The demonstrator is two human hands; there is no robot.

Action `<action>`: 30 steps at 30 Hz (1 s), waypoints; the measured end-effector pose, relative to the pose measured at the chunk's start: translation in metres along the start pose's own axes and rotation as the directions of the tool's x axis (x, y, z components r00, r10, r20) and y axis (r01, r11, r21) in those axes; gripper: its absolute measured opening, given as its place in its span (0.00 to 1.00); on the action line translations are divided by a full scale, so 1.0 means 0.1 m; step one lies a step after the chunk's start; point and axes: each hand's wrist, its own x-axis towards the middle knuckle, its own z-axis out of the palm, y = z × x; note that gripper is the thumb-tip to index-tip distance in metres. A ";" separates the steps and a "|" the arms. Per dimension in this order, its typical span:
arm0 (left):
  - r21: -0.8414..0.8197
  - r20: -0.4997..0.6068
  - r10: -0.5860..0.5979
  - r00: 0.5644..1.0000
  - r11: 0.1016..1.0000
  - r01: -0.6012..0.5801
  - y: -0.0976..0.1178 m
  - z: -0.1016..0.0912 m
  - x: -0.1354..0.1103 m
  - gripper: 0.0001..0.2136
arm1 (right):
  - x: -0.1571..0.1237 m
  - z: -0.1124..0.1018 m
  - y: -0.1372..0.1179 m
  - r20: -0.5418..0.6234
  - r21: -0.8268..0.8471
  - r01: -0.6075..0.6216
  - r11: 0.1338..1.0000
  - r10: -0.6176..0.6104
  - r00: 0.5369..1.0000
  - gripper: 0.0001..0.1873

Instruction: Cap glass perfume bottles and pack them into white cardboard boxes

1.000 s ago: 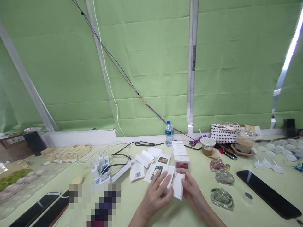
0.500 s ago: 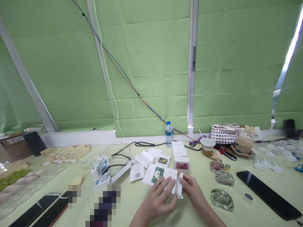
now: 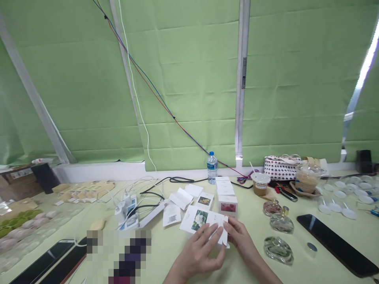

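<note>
A white paper carton (image 3: 186, 221) with a white flower picture lies on its side in front of me, held by both hands. My left hand (image 3: 201, 250) rests on its printed face, fingers laid across it and thumb below the near edge. At the carton's right end, my right hand (image 3: 239, 234) pinches the end flap between thumb and fingers. Behind it stands a row of small white boxes (image 3: 227, 207), the front one with a pink picture. Flat unfolded cartons (image 3: 205, 200) and paper pieces (image 3: 181, 198) lie to the left.
Right of my hands are glass bottles (image 3: 278, 249), a round silver cap (image 3: 312, 247) and a black phone-like slab (image 3: 334, 242). A water bottle (image 3: 212, 169) and a drink cup (image 3: 260, 184) stand behind. On the left are a power strip (image 3: 152, 215), cables and phones (image 3: 49, 258).
The flap at the carton's right end stood out from the box before; now it is pressed in closer against the end. Both hands stay at the carton.
</note>
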 end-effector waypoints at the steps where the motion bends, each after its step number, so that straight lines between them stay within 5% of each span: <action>1: -0.005 0.003 -0.015 1.000 1.000 0.015 0.00 0.00 0.01 0.14 | 0.00 0.00 0.00 0.000 0.003 0.000 1.000 0.000 1.000 0.19; 12: -0.001 0.041 0.045 0.998 0.999 -0.045 -0.01 -0.02 0.01 0.08 | 0.00 -0.03 0.04 -0.007 -0.024 0.012 1.000 -0.012 1.000 0.20; 18: 0.046 0.114 0.179 0.977 0.982 -0.186 -0.07 -0.07 -0.03 0.18 | 0.02 -0.06 0.06 0.006 -0.050 0.028 0.998 -0.028 1.000 0.22; 25: 0.008 -0.025 0.077 0.997 0.997 -0.076 0.01 -0.03 0.04 0.16 | 0.05 -0.09 0.12 -0.042 -0.100 0.059 0.993 -0.064 0.997 0.24; 30: 0.003 0.076 0.159 0.984 0.987 -0.160 -0.02 -0.04 0.01 0.17 | 0.03 -0.07 0.12 -0.051 -0.112 0.082 0.990 -0.088 0.995 0.21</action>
